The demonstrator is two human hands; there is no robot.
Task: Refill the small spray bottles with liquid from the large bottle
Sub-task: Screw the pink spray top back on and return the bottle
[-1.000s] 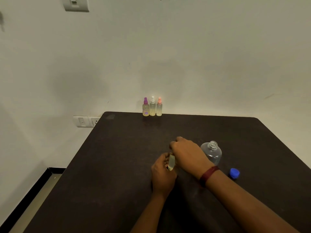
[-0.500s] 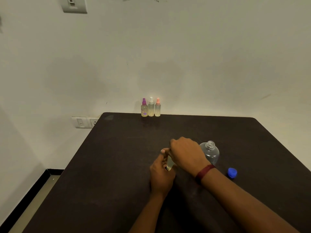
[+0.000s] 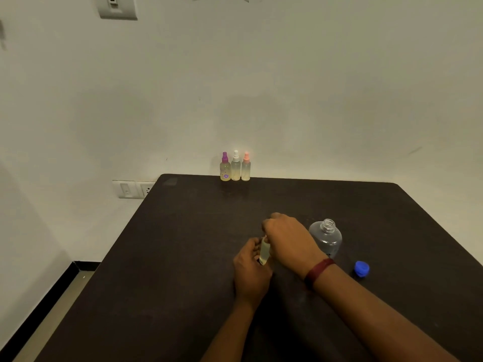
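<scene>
Small spray bottle (image 3: 264, 250) gripped by left hand (image 3: 251, 270), right hand (image 3: 290, 237) closed atop

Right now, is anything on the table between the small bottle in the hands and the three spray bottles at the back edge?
Nothing visible does. The small bottle is held by the left hand and right hand; bare table runs to the three spray bottles. The large bottle and blue cap sit off to the right.
</scene>
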